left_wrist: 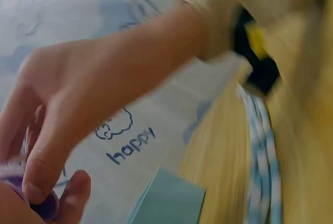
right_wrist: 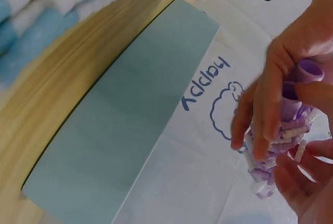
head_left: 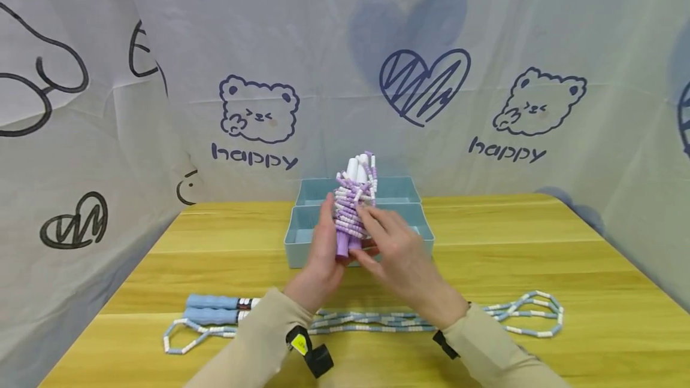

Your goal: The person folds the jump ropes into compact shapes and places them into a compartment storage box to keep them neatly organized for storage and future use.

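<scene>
Both hands hold a purple and white beaded jump rope above the light-blue box. Its beaded cord is wound around the two handles, with purple ends toward me and white ends pointing away. My left hand grips the bundle from the left side, thumb along it. From the right, my right hand has its fingers on the wound cord and its thumb near the purple handle ends. In the right wrist view fingers of both hands surround the purple handles, hiding part of the cord.
A light-blue open box in two sections stands on the wooden table, against the printed curtain. Nearer me lies a blue and white beaded jump rope, stretched sideways below my forearms, its handles at the left.
</scene>
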### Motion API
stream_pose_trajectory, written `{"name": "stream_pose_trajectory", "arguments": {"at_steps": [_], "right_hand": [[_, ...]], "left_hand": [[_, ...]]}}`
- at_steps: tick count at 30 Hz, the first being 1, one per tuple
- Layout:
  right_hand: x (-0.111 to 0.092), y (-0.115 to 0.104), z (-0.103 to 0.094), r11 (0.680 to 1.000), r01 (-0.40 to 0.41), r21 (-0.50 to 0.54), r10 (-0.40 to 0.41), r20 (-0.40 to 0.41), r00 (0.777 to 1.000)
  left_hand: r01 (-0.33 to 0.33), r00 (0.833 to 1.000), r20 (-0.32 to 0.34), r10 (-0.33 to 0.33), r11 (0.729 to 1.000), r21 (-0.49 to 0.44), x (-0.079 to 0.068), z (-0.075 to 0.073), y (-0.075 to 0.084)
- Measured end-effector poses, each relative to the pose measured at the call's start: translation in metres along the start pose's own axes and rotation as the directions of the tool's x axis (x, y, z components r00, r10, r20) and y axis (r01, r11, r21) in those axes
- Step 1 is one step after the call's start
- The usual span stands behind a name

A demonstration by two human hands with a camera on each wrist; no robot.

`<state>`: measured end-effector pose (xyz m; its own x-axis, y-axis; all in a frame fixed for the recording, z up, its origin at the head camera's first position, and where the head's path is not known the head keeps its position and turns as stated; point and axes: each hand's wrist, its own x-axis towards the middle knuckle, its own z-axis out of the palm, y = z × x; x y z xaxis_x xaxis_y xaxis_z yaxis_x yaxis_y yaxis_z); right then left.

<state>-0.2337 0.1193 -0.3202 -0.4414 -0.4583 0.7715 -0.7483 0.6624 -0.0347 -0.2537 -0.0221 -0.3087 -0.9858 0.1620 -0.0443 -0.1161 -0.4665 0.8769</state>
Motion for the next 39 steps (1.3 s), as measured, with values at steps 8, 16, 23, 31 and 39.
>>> {"name": "stream_pose_trajectory", "arguments": {"at_steps": [8, 16, 23, 31, 39], "right_hand": [[-0.002, 0.001, 0.002, 0.999, 0.048, -0.020, -0.048, -0.015, 0.999], [-0.004, 0.000, 0.006, 0.994, 0.109, 0.022, -0.108, -0.063, 0.992], [-0.006, 0.007, 0.008, 0.964, 0.109, 0.241, -0.094, -0.071, 0.993], [-0.009, 0.022, 0.003, 0.872, 0.033, 0.488, 0.000, -0.068, 0.998], [-0.010, 0.049, -0.010, 0.884, -0.372, 0.282, 0.345, 0.143, 0.928]], "left_hand": [[-0.042, 0.997, -0.055, 0.056, 0.971, 0.237, 0.000, 0.000, 0.001], [0.055, 0.998, -0.001, -0.056, 0.972, 0.226, 0.009, -0.011, 0.002], [0.006, 0.968, 0.244, -0.059, 0.977, 0.215, 0.024, -0.036, 0.004], [-0.033, 0.811, 0.544, -0.215, 0.911, 0.410, 0.030, -0.071, 0.024], [-0.033, 0.787, 0.533, -0.310, 0.842, 0.538, 0.034, -0.093, 0.035]]}}
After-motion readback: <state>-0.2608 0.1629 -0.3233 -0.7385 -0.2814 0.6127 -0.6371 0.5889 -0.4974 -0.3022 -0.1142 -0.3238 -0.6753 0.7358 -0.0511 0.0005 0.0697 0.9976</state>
